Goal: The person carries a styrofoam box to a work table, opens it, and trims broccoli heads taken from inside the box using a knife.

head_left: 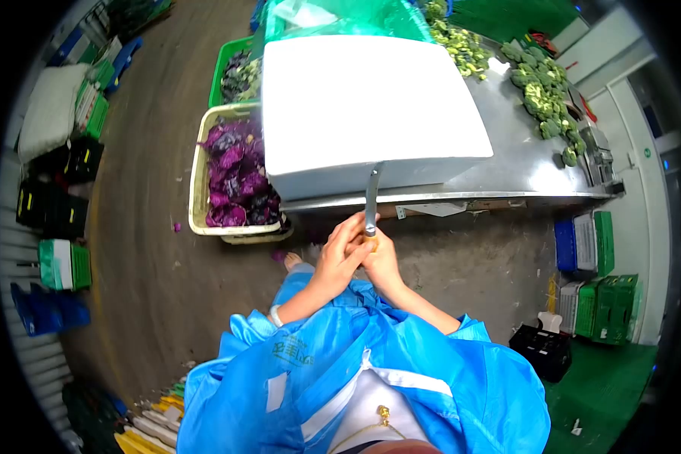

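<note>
A knife (371,198) points away from me, its blade tip in front of the near side of a large white box (371,106). My right hand (384,265) is closed around the knife's short yellowish handle. Pressed up against it from the left is my left hand (336,257), its fingers bent behind the handle and its thumb along it. Parts of the handle and some fingertips are hidden between the hands. Left of the box, a cream crate (197,181) holds purple cabbage leaves (234,170).
The white box stands on a metal table (484,170) with broccoli heads (541,98) and cut green pieces (461,49). Behind the cream crate is a green crate (218,79). Stacked crates (605,306) stand at right, a black crate (541,352) nearer me.
</note>
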### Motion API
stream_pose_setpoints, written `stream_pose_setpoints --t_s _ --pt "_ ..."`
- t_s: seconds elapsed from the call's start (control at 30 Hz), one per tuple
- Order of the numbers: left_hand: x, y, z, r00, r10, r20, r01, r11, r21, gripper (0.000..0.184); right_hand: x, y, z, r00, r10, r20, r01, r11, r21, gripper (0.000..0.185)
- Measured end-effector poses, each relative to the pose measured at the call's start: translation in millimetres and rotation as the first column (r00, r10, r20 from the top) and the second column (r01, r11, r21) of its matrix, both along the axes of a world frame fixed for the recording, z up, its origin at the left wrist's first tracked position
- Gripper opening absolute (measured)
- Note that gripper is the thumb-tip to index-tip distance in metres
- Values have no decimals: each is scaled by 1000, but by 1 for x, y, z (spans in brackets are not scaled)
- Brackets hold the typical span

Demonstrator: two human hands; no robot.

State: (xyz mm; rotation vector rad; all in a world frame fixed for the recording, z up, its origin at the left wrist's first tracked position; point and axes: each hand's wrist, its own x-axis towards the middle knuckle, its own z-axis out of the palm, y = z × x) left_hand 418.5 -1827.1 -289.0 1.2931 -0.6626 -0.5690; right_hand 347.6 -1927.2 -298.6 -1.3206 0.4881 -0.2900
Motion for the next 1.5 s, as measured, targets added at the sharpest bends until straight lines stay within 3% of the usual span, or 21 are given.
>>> stream_pose_setpoints --t_s 0.07,0.1,0.17,0.23,0.3,0.37,0.4,0.53,0.57,0.63,0.7,0.8,0.9,0.97,1.03,1.1,1.2,1.27,1.3,1.37,1.5 --pt "31 14 5 920 169 353 -222 968 115 54 0 -40 15 985 -142 -99 125 979 -161 15" --pt "51 23 9 849 272 453 -357 927 112 54 1 -72 15 952 -304 45 295 863 -411 14" --pt "97 43 -3 847 491 205 -513 856 66 54 -5 -162 8 810 -538 233 578 669 -467 21" --pt "149 47 -31 772 568 284 -605 795 54 55 -16 -270 -21 691 -677 252 684 500 -531 39" --pt "188 38 -58 816 505 283 -547 832 94 59 -13 -329 -23 646 -741 181 675 445 -588 46" --pt "206 15 -75 823 453 343 -505 860 75 61 -3 -371 -44 673 -734 88 679 566 -467 49" --pt "209 6 -69 845 461 270 -487 872 36 61 4 -371 -37 694 -714 -91 641 671 -373 48" --pt "200 -11 -24 896 444 20 -440 892 -103 61 16 -380 -45 677 -732 -78 625 627 -465 45" --pt "203 -14 -10 895 446 -3 -443 888 -123 61 12 -391 -47 697 -714 65 648 589 -483 45" --pt "216 -19 17 885 464 -44 -465 871 -161 62 8 -407 0 733 -676 75 619 617 -486 49" --pt "231 -28 53 905 373 -205 -417 873 -253 62 31 -388 74 714 -672 197 694 641 -327 51" --pt "254 -45 120 882 383 -274 -465 801 -376 62 54 -391 125 762 -576 295 646 701 -301 58" --pt "296 -66 169 817 530 -228 -575 715 -399 65 88 -370 133 717 -470 516 671 666 -326 60" --pt "328 -79 193 833 485 -265 -551 693 -464 62 104 -354 121 657 -502 562 747 532 -399 57" --pt "360 -94 219 840 426 -336 -543 675 -500 57 117 -343 100 633 -514 579 767 519 -378 42" --pt "393 -111 244 861 407 -304 -508 703 -498 54 124 -338 65 816 -379 438 549 745 -379 25" --pt "466 -129 250 916 351 -193 -398 737 -547 47 131 -317 13 993 -121 13 106 808 -580 16" --pt "507 -137 228 916 398 -40 -342 729 -593 36 122 -303 5 969 37 -243 -201 688 -698 18" --pt "489 -145 220 823 532 199 -364 762 -536 36 115 -296 4 936 83 -341 -325 570 -755 20" --pt "477 -143 207 670 607 428 -461 792 -400 45 101 -286 6 915 146 -377 -401 441 -803 25" --pt "481 -135 165 675 586 449 -552 804 -219 44 89 -280 -6 918 61 -392 -386 370 -845 28"
